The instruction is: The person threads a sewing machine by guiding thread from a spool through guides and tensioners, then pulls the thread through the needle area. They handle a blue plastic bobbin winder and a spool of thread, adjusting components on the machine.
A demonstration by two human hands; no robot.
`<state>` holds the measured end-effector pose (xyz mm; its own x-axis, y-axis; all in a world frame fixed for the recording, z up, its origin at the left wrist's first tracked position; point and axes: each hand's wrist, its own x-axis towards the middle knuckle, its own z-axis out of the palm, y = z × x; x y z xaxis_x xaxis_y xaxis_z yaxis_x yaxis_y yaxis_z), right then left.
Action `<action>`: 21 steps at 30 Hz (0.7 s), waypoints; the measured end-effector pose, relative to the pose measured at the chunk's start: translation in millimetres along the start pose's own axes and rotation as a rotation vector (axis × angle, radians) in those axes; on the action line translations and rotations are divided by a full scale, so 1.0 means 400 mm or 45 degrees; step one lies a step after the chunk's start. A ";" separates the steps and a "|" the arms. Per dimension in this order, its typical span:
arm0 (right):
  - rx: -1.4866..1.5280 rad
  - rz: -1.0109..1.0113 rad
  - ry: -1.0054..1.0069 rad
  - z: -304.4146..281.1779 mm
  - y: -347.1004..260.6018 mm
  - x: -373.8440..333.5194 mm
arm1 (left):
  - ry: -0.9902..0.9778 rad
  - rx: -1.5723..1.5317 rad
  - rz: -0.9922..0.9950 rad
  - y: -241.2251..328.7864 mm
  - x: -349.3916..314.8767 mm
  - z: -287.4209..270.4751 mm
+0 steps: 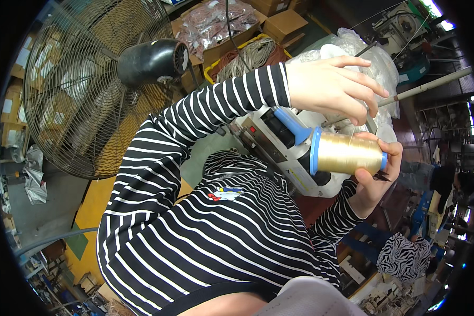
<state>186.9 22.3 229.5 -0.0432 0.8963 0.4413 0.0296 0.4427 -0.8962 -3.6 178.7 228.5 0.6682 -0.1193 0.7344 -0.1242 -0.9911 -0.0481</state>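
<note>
A thread spool point(347, 152) wound with pale gold, shiny thread lies on its side, with blue flanges at both ends. My right hand point(382, 163) grips its far right end, fingers on top and thumb underneath. A small dark pointed piece by that hand's fingers is too unclear to name. Above the spool hovers my left hand point(337, 87), fingers apart and loosely bent; no object shows in it. Left of the spool, a bare blue spool core point(294, 126) sits at a white sewing machine point(295, 168) with a red switch.
A large caged fan point(95, 79) with a black motor stands at the left. Beyond my left forearm are a carton of bagged goods point(216, 26) and a yellow crate of cords point(253, 58). A pale pole point(432, 84) runs at the right; another person in a zebra-pattern top point(404, 256) is lower right.
</note>
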 end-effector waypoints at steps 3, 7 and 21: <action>0.277 -0.224 -0.113 0.025 0.016 0.039 | 0.092 -0.161 -0.016 -0.017 0.012 0.001; 0.413 -0.522 0.566 0.083 0.049 0.103 | 0.123 0.111 -0.153 -0.037 0.026 -0.001; -0.438 -1.159 1.012 0.109 0.035 0.279 | 0.195 1.259 -0.369 -0.080 0.085 0.007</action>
<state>138.9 127.4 264.1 0.4244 -0.0228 0.9052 0.5688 0.7846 -0.2469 25.0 206.2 253.1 0.4675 0.0715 0.8811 0.7291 -0.5947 -0.3386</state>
